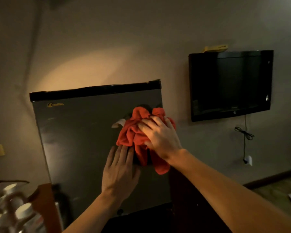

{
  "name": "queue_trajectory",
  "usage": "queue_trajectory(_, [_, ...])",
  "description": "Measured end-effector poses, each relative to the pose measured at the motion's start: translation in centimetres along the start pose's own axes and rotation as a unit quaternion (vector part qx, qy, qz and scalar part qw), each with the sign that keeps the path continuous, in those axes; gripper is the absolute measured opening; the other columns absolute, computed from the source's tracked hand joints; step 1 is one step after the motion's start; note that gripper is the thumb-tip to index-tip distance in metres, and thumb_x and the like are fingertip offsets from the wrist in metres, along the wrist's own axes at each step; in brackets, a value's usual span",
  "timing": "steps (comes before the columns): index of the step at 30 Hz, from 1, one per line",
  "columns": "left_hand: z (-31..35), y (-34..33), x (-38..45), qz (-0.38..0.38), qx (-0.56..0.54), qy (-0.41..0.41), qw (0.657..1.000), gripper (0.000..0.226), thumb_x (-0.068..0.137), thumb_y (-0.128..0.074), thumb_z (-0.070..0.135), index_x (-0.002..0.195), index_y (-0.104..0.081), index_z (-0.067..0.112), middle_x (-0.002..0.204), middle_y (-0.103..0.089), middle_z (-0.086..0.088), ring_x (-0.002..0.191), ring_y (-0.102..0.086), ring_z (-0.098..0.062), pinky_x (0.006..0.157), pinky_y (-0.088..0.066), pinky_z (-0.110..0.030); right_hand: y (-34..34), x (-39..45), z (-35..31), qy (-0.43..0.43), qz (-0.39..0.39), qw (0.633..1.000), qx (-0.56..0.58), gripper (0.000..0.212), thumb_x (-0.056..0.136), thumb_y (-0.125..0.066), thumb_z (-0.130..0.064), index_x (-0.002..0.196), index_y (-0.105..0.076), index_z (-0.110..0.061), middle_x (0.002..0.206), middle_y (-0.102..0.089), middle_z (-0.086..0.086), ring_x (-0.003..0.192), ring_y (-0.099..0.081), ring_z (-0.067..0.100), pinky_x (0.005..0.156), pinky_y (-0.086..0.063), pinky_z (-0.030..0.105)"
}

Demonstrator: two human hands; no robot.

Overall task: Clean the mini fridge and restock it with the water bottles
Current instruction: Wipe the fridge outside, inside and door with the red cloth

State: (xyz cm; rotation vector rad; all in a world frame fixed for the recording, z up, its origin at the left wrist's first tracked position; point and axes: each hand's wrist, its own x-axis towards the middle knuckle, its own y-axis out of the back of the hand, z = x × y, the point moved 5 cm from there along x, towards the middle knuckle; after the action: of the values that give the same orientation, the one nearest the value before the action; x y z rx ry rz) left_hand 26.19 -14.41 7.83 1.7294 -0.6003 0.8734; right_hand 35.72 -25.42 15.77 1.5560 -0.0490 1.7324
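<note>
The dark grey mini fridge [77, 140] stands with its door closed, a small yellow logo at its upper left. A crumpled red cloth [133, 130] lies against the door's upper right. My right hand [160, 137] presses on the cloth with fingers spread over it. My left hand [119, 170] rests flat on the door just below the cloth, fingers straight. Several water bottles [22, 214] with white caps stand blurred at the bottom left. A pale label [118, 123] peels off the door beside the cloth.
A black wall-mounted TV [230, 84] hangs to the right, with a yellow item on top and a cable [244, 137] running down to a socket. The fridge sits on a dark wooden cabinet [191, 207]. A wooden edge [45, 202] stands at lower left.
</note>
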Motion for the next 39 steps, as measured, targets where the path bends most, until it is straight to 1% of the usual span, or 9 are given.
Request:
queue_trajectory(4, [4.7, -1.3, 1.2, 0.018, -0.011, -0.049, 0.999, 0.063, 0.080, -0.063, 0.033, 0.135, -0.054, 0.004, 0.140, -0.054, -0.014, 0.135, -0.045, -0.029, 0.114, -0.031, -0.051, -0.8, -4.8, 4.9, -0.045, 0.056, 0.992, 0.100, 0.062, 0.077, -0.068, -0.042, 0.132, -0.054, -0.019, 0.132, -0.057, 0.004, 0.122, -0.045, 0.025, 0.098, -0.041, 0.044])
queue_trajectory(7, [8.0, -1.6, 3.1, 0.009, -0.006, -0.049, 0.999, 0.067, 0.084, -0.063, 0.034, 0.142, -0.048, 0.005, 0.145, -0.049, -0.015, 0.140, -0.039, -0.028, 0.117, -0.027, -0.050, -1.2, -6.7, 9.4, -0.088, 0.061, 0.982, 0.154, 0.059, 0.082, -0.053, -0.044, 0.135, -0.051, -0.019, 0.134, -0.056, 0.008, 0.122, -0.050, 0.031, 0.098, -0.043, 0.048])
queue_trajectory(13, [12.8, -0.3, 8.5, -0.066, 0.034, -0.012, 0.997, 0.073, 0.083, -0.059, 0.038, 0.145, -0.042, 0.002, 0.147, -0.044, -0.022, 0.140, -0.036, -0.033, 0.118, -0.025, -0.049, 1.0, -4.8, 16.3, -0.115, -0.018, 0.976, 0.183, 0.061, 0.079, -0.054, -0.041, 0.137, -0.047, -0.021, 0.135, -0.055, 0.008, 0.123, -0.047, 0.031, 0.097, -0.042, 0.048])
queue_trajectory(18, [15.5, 3.0, 11.6, -0.174, 0.091, 0.075, 0.978, 0.076, 0.083, -0.052, 0.044, 0.146, -0.039, 0.002, 0.149, -0.040, -0.021, 0.141, -0.034, -0.035, 0.118, -0.023, -0.047, 5.3, -2.7, 20.3, -0.113, -0.102, 0.964, 0.218, 0.068, 0.075, -0.078, -0.027, 0.136, -0.050, -0.019, 0.132, -0.056, 0.006, 0.122, -0.049, 0.031, 0.099, -0.044, 0.050])
queue_trajectory(24, [18.2, 6.4, 14.0, -0.275, 0.120, 0.183, 0.936, 0.077, 0.081, -0.063, 0.046, 0.146, -0.043, 0.009, 0.153, -0.037, -0.017, 0.140, -0.036, -0.036, 0.114, -0.032, -0.049, 10.7, -2.6, 24.4, -0.105, -0.184, 0.949, 0.234, 0.061, 0.084, -0.069, -0.030, 0.140, -0.047, -0.023, 0.140, -0.051, 0.001, 0.131, -0.042, 0.025, 0.105, -0.037, 0.046])
queue_trajectory(29, [20.5, 7.1, 16.3, -0.336, 0.113, 0.208, 0.912, 0.080, 0.094, -0.046, 0.052, 0.156, -0.014, 0.014, 0.163, -0.007, -0.014, 0.149, -0.012, -0.034, 0.121, -0.015, -0.046, 12.3, -3.3, 27.9, -0.107, -0.238, 0.935, 0.242, 0.062, 0.087, -0.065, -0.033, 0.144, -0.041, -0.027, 0.146, -0.045, -0.003, 0.136, -0.036, 0.021, 0.110, -0.031, 0.044])
queue_trajectory(31, [21.2, 7.2, 17.3, -0.341, 0.108, 0.208, 0.910, 0.080, 0.092, -0.049, 0.051, 0.156, -0.018, 0.013, 0.163, -0.010, -0.016, 0.149, -0.015, -0.035, 0.120, -0.018, -0.046, 12.8, -2.9, 29.1, -0.114, -0.246, 0.932, 0.242, 0.063, 0.085, -0.067, -0.031, 0.143, -0.043, -0.027, 0.145, -0.045, -0.002, 0.136, -0.037, 0.022, 0.108, -0.032, 0.043])
queue_trajectory(36, [21.4, 6.6, 18.6, -0.348, 0.090, 0.248, 0.900, 0.082, 0.070, -0.077, 0.042, 0.139, -0.052, 0.007, 0.148, -0.044, -0.021, 0.132, -0.045, -0.042, 0.103, -0.042, -0.053, 14.3, -2.2, 30.3, -0.107, -0.255, 0.930, 0.244, 0.064, 0.084, -0.067, -0.028, 0.143, -0.044, -0.025, 0.145, -0.046, -0.001, 0.134, -0.039, 0.022, 0.107, -0.035, 0.042])
queue_trajectory(39, [21.3, 6.8, 19.0, -0.330, 0.093, 0.260, 0.903, 0.080, 0.080, -0.068, 0.045, 0.147, -0.042, 0.011, 0.155, -0.033, -0.018, 0.140, -0.035, -0.040, 0.109, -0.036, -0.051, 14.2, -1.2, 30.1, -0.089, -0.275, 0.921, 0.263, 0.065, 0.088, -0.064, -0.026, 0.147, -0.037, -0.026, 0.150, -0.039, -0.002, 0.139, -0.031, 0.020, 0.112, -0.027, 0.039])
